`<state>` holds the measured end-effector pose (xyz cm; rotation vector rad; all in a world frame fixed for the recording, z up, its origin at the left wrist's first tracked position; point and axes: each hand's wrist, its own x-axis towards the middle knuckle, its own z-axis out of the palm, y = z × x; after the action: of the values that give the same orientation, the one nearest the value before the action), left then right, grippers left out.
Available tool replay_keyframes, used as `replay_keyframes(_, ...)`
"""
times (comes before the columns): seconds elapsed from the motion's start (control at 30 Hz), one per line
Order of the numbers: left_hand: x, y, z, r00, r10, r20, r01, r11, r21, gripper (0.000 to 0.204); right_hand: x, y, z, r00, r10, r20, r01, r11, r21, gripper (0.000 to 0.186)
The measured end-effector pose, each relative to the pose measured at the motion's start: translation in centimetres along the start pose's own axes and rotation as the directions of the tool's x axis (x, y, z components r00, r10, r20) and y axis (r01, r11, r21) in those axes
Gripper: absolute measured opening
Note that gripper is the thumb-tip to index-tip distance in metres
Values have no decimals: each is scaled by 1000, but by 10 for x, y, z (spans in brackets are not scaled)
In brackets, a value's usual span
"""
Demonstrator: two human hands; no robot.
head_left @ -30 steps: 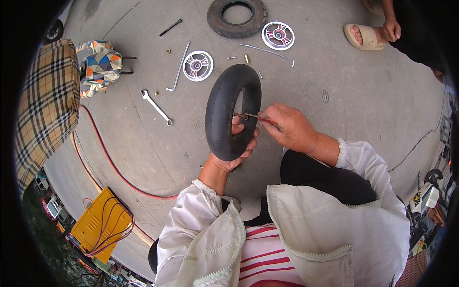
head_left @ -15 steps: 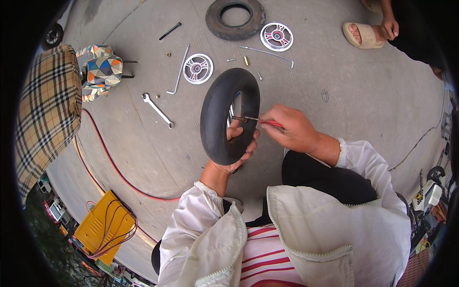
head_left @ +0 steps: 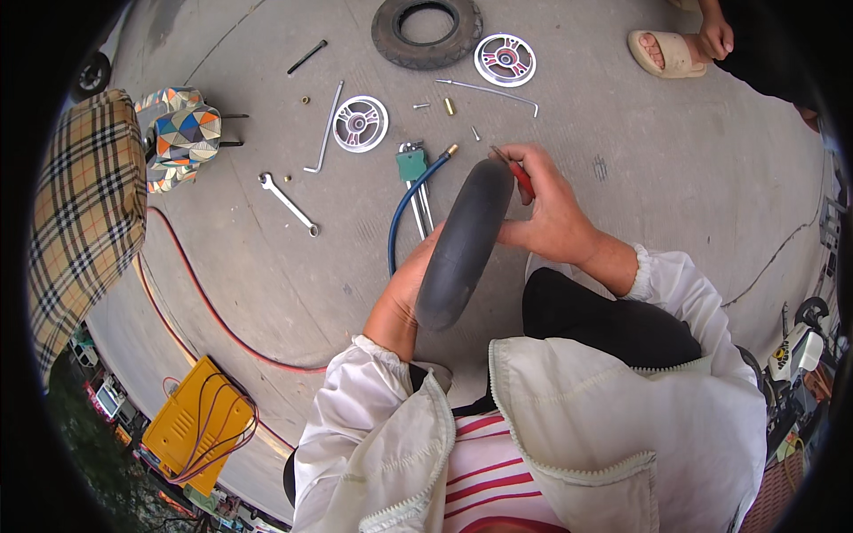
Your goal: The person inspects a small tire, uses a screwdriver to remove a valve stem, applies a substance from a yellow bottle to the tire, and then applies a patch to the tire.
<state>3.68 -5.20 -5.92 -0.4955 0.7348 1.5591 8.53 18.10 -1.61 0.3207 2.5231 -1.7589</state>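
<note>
Inner tube (head_left: pixel 466 244), black rubber, one. Head view: held up between both hands above the concrete floor (head_left: pixel 640 178), seen nearly edge-on, its upper end leaning right. Left hand (head_left: pixel 414 277): holding the tube from its left side, fingers hidden behind it. Right hand (head_left: pixel 555 209): closed around a red-handled tool (head_left: pixel 522 181), its metal tip at the tube's upper end; contact there cannot be told. Beyond the tube, on the floor: hex key set (head_left: pixel 411 166) in a green holder, with a blue hose (head_left: pixel 400 206), brass-ended, crossing it; two spoked wheel rims (head_left: pixel 361 124), silver and red; tyre (head_left: pixel 391 43), black, treaded, near the farther rim; brass sleeve (head_left: pixel 450 107); two bent metal rods (head_left: pixel 336 124), one beside each rim; combination wrench (head_left: pixel 289 206), to the left; long dark bolt (head_left: pixel 307 57), farther off
</note>
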Motion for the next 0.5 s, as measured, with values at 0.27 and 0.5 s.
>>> replay_keyframes(0.27,-3,-5,-4,988,-122,99,133,985,-112,37,7,4,-1,995,81,-58,-92,966,-240,54)
replay_keyframes(0.5,0,-4,10,998,-47,31,49,997,-52,42,15,30,2,969,229,-95,-232,973,-13,43)
